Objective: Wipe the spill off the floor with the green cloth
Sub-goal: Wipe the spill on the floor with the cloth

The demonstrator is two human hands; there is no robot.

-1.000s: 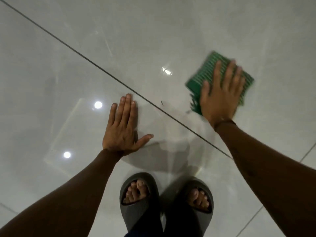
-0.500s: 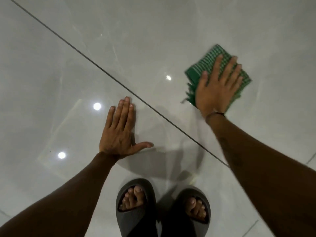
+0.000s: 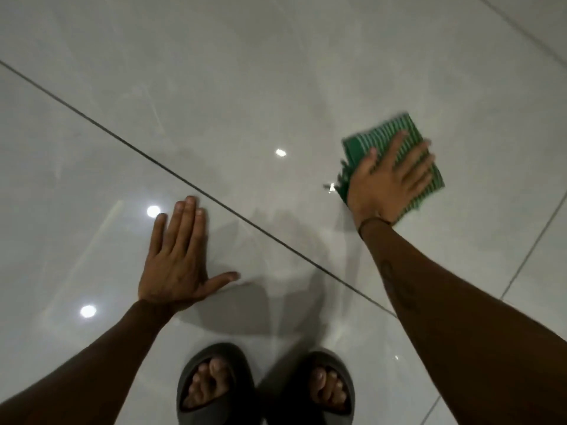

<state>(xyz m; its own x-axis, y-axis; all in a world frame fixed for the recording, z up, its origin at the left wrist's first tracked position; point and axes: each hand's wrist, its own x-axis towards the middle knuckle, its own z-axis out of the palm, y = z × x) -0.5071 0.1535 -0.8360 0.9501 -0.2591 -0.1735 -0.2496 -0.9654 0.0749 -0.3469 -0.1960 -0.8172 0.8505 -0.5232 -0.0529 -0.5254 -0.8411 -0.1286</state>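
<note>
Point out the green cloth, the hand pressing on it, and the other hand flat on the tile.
green cloth (image 3: 366, 144): head view, on the striped upper left part past the fingers.
right hand (image 3: 386, 182): head view, on the back of the hand.
left hand (image 3: 173, 268): head view, on the back of the hand.

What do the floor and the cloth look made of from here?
Floor: looks like glazed ceramic or porcelain tile, pale grey and glossy; it mirrors ceiling lights and has dark grout lines. Green cloth: seems woven cotton, matte, white-striped, with a frayed fringe at its near edge, flattened under the right hand.
</note>
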